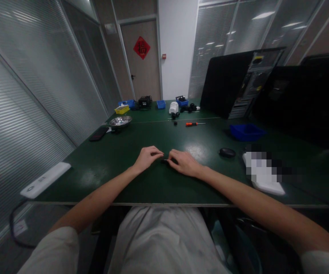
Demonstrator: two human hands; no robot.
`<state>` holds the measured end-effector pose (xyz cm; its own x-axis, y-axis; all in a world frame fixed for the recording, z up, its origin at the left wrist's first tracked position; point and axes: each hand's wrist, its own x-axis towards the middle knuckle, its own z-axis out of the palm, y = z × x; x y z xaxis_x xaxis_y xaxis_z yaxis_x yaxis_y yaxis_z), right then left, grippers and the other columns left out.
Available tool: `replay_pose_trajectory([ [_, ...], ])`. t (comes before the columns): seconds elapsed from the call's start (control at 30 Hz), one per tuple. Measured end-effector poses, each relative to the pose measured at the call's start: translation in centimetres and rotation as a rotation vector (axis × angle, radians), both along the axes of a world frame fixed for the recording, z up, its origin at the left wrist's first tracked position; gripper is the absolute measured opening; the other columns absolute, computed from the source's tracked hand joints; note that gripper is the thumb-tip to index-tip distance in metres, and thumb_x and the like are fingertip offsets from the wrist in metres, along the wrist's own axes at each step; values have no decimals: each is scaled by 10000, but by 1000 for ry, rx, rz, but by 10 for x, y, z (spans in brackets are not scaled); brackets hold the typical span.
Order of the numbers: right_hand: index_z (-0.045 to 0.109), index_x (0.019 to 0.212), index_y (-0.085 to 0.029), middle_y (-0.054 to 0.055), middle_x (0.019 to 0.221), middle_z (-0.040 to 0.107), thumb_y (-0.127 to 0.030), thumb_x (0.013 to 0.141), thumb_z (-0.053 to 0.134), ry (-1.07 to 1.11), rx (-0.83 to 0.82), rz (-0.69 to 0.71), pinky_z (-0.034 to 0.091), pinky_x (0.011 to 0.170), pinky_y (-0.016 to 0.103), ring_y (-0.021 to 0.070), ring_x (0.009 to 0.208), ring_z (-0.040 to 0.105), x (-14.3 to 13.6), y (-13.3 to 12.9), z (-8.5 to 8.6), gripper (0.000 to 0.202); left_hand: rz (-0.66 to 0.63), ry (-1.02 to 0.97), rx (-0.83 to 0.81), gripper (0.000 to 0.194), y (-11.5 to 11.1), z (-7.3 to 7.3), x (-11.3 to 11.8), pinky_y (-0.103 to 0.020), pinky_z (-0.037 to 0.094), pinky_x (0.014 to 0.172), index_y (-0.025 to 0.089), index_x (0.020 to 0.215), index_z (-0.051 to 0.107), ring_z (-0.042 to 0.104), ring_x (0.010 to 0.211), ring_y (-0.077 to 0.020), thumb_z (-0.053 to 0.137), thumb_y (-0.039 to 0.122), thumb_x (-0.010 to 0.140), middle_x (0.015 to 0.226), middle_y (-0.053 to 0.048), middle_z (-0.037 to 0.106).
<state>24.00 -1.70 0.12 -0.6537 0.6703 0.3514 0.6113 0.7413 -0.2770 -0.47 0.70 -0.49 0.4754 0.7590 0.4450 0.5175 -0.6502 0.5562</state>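
Over the middle of the green table (101,182), my left hand (148,157) is closed in a pinch, thumb and fingertips together; anything between them is too small to name. Just to its right, my right hand (183,161) is also closed, its fingers curled near a small dark part (163,161) with a thin light piece that reaches to the fingertips. What that piece is I cannot make out. The two hands are a little apart, with the dark part low between them.
Farther back lie an orange screwdriver (192,124), a small black part (175,123), a white device (174,108) and a metal bowl (120,121). To the right are a black mouse (227,152), a blue tray (246,132) and a computer case (225,83). A white power strip (46,180) lies left.
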Motion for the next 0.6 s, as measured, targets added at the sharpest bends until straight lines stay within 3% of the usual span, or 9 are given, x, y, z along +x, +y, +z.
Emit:
replay_pose_trajectory([
  [0.13,591,1008,-214,28,988,634,-323,1005,533,3,2,-4,341,669,263,145,779,573,0,1,0,124,-10,144,44,182,10,-4,-1,-328,508,847,197,938,812,655,911,-205,662,299,950,972,-77,719],
  [0.27,593,1002,-213,28,983,632,-329,1003,537,14,8,2,348,671,262,144,775,568,2,2,0,129,-32,213,76,243,4,-5,-4,-342,502,890,207,1028,798,635,980,-210,567,280,1004,1033,-80,707],
  [0.37,594,990,-210,29,979,631,-322,1002,538,33,6,-1,358,680,260,148,794,573,3,2,1,126,-16,213,104,262,-6,-1,-5,-356,495,907,198,1101,773,618,1014,-217,538,276,1015,1086,-88,697],
  [0.47,602,1001,-208,32,994,636,-310,1000,536,42,-13,6,365,685,259,148,801,577,4,1,3,122,-79,186,100,264,-14,4,-1,-367,478,965,203,1184,734,599,1075,-221,579,305,997,1154,-84,687],
  [0.6,611,999,-207,37,998,637,-311,999,537,46,-17,1,363,679,263,148,793,575,4,0,6,128,-145,172,65,229,-18,9,4,-373,470,984,199,1098,741,597,1077,-228,664,352,946,1139,-79,694],
])
